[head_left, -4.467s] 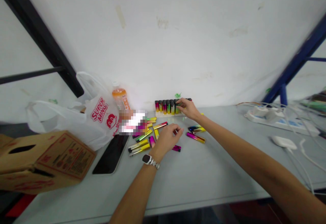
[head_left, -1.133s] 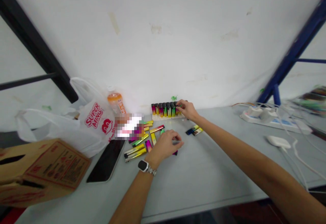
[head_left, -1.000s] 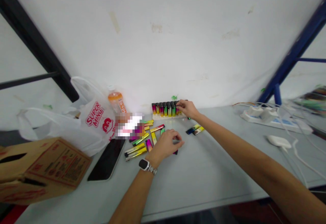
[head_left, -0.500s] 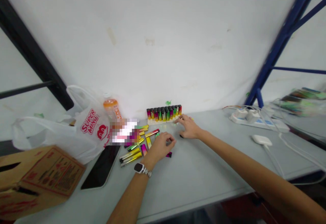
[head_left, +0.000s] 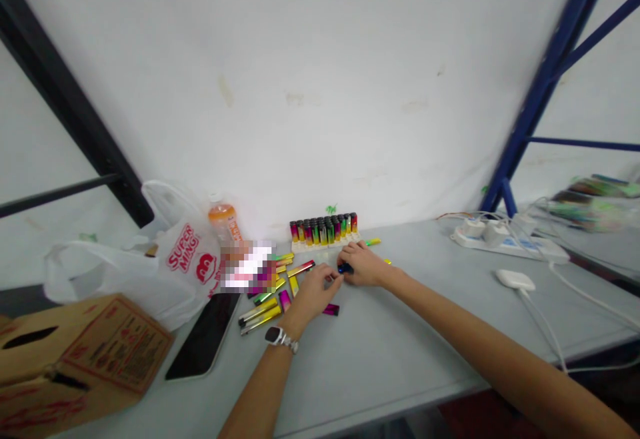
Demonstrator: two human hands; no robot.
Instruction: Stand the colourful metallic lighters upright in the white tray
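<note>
Head view: wall [head_left: 320, 92] is closing off the rear of the lighter rack [head_left: 310, 247], power strip [head_left: 515, 246] is sitting well to its right, loose lighters [head_left: 263, 320] are crowding its front-left, and the table [head_left: 390, 352] is giving room from rack to front edge. Right hand [head_left: 365, 267] is gripping a blue lighter [head_left: 345, 268] just in front of the rack, blue end pointing to left hand [head_left: 314, 294]; can't tell if left's curled fingers are grasping anything.

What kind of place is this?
Probably a workbench or desk against a wall, in a workshop or office: grey tabletop, blue metal frame, power strip with plugged-in adapters.
</note>
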